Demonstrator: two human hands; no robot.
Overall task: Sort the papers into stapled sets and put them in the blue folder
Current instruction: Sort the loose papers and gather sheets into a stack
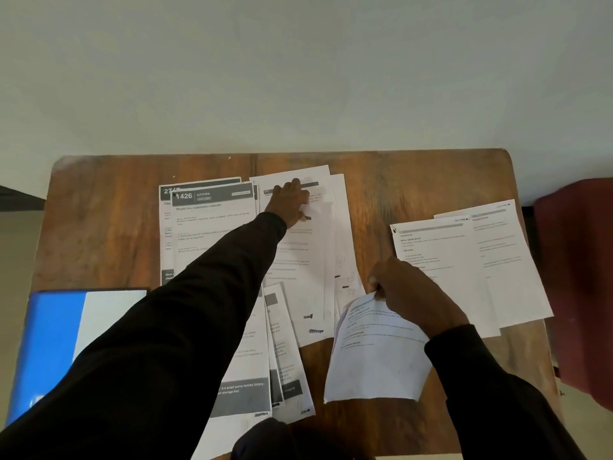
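Observation:
Printed papers lie in loose piles on a wooden table [109,227]. My left hand [290,202] reaches far across and rests flat, fingers apart, on the top of the middle pile [305,260]. My right hand [411,295] pinches the upper corner of a white sheet [374,356] that is lifted and curled near the front. A pile headed "1426 KITCHEN" [212,210] lies to the left of the middle pile. More sheets [481,260] lie at the right. The blue folder [49,343] is open at the front left, with a white sheet inside.
A dark red cloth-covered object [577,277] stands just off the table's right edge. More grey-banded sheets [265,376] spread toward the front edge, partly under my left sleeve. A pale wall rises behind the table. I see no stapler.

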